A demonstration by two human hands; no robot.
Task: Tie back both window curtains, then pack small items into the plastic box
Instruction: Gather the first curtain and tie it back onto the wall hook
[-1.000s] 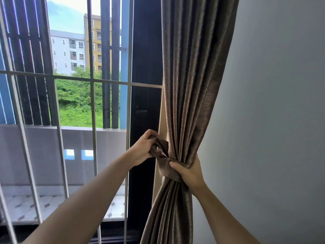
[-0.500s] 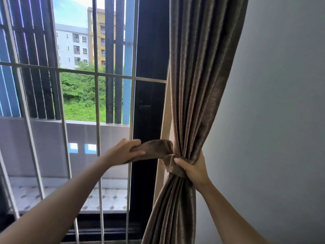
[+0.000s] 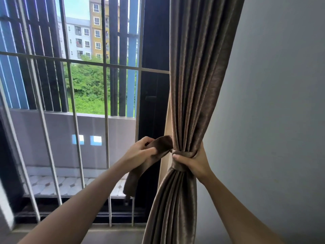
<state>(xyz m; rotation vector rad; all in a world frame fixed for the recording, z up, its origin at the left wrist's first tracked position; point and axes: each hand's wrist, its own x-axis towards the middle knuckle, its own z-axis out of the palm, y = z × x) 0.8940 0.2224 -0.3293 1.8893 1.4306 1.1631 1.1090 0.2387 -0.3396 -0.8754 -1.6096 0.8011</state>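
While the right hand point(image 3: 195, 162) clamps the gathered curtain point(image 3: 195, 85), hung at the three o'clock edge of the window point(image 3: 88, 88), thumb and curled fingers closed round the wrapped tie-back point(image 3: 178, 166), the bundle holds its pleats. At nine o'clock from it, the left hand point(image 3: 140, 154) pinches the band's loose tail between thumb and bent fingers, probably to draw the wrap tight. Fabric: soft, sheened brown weave, vertical folds. Plastic box: not visible.
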